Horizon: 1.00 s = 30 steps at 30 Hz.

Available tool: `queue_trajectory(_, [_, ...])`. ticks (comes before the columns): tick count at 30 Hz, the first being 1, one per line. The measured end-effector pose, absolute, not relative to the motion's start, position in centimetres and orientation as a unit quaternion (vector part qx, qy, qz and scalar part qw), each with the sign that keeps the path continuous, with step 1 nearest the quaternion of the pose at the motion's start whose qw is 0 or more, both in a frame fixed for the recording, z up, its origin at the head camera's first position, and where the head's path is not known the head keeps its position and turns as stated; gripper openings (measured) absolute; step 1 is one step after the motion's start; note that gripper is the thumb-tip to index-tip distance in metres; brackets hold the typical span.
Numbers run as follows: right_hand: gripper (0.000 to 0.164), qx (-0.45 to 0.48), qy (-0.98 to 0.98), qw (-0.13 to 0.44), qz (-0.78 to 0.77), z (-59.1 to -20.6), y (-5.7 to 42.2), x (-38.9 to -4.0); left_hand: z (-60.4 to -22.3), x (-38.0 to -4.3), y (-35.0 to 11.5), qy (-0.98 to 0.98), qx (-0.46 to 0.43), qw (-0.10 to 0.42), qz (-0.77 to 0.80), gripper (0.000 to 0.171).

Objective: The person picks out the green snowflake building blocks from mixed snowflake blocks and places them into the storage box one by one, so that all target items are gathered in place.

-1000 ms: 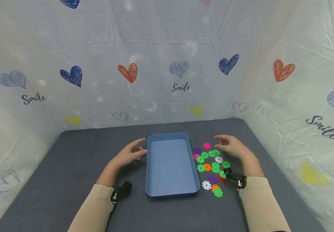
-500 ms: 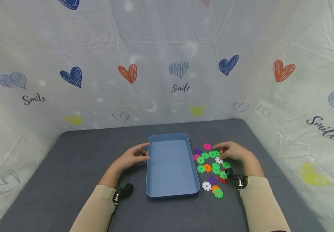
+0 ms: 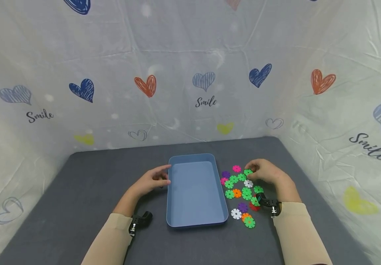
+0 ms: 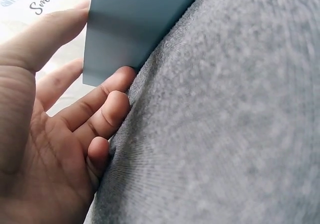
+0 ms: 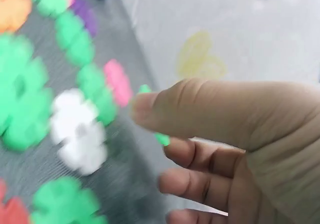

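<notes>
My right hand (image 3: 265, 171) pinches a green snowflake building disc (image 3: 248, 172) between thumb and fingers, at the far right of a spread of such discs. In the right wrist view, only slivers of this green disc (image 5: 162, 139) show past the thumb. A white disc (image 3: 248, 183) lies just below the fingers, and a pink disc (image 3: 237, 168) lies to their left. My left hand (image 3: 149, 182) is at the left rim of a blue tray (image 3: 168, 198), with thumb and index fingertips right at the edge. In the left wrist view, the bent middle finger (image 4: 122, 77) meets the tray's outer wall.
Several green, orange (image 3: 237, 193), purple (image 3: 242, 207) and red (image 3: 255, 207) discs lie right of the tray, some overlapping. The tray stands on a grey cloth-covered table (image 3: 111, 176). A heart-printed white curtain (image 3: 177, 110) hangs behind and at both sides.
The left hand has moved right to the tray's rim. The right hand has come down onto the discs and now lifts a green one off its neighbour.
</notes>
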State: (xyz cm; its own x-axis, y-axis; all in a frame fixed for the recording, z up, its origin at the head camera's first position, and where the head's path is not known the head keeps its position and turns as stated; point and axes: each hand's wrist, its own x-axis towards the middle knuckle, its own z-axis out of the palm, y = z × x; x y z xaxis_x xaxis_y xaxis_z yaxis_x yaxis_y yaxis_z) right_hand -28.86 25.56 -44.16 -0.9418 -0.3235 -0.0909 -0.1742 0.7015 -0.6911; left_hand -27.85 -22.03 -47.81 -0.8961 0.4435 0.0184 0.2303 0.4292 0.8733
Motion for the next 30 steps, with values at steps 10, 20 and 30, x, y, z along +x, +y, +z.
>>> queue_trajectory(10, [0.038,-0.145,0.906,0.005,-0.397,-39.6,23.3,-27.5,-47.8,-27.6,-21.9,0.835,0.201,0.106,0.502,0.067])
queue_trajectory(20, [0.046,-0.152,0.819,0.019,-0.553,-38.1,18.2,-26.3,-45.7,-26.8,-21.6,0.832,0.209,0.105,0.503,0.067])
queue_trajectory(30, [0.043,-0.174,0.784,0.057,-0.593,-37.8,13.4,-24.0,-46.4,-27.1,-21.8,0.836,0.211,0.109,0.495,0.067])
